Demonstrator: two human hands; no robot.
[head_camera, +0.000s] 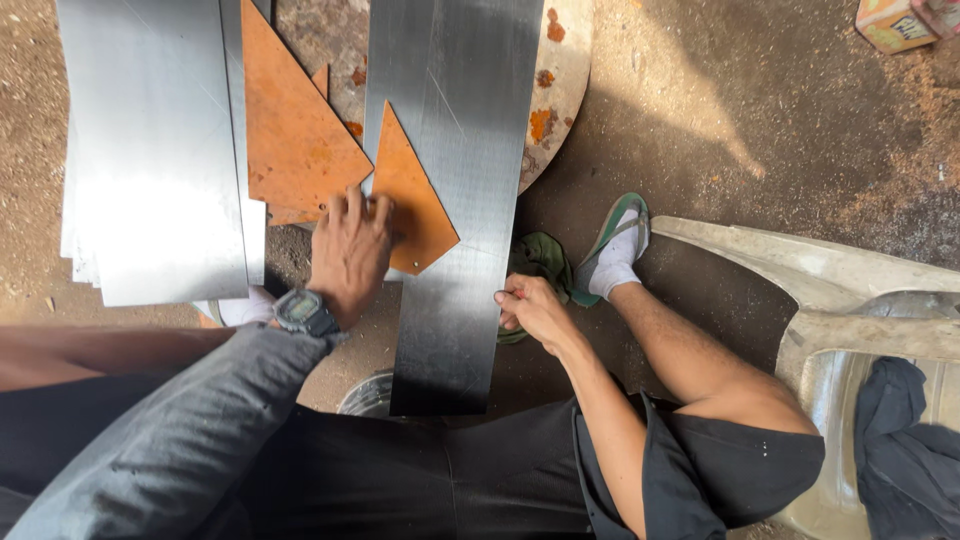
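Note:
A long grey metal sheet strip lies lengthwise in front of me, over a round rusty-spotted disc. An orange rusted triangular template rests on the strip. My left hand, a watch on its wrist, presses flat on the triangle's lower left edge. My right hand sits at the strip's right edge, fingers closed around a small thin tool with a red tip that is mostly hidden.
A stack of shiny metal sheets lies at left, with a bigger orange triangle beside it. My sandalled foot rests on dirt ground. A worn plastic chair with dark cloth stands right. A small carton sits top right.

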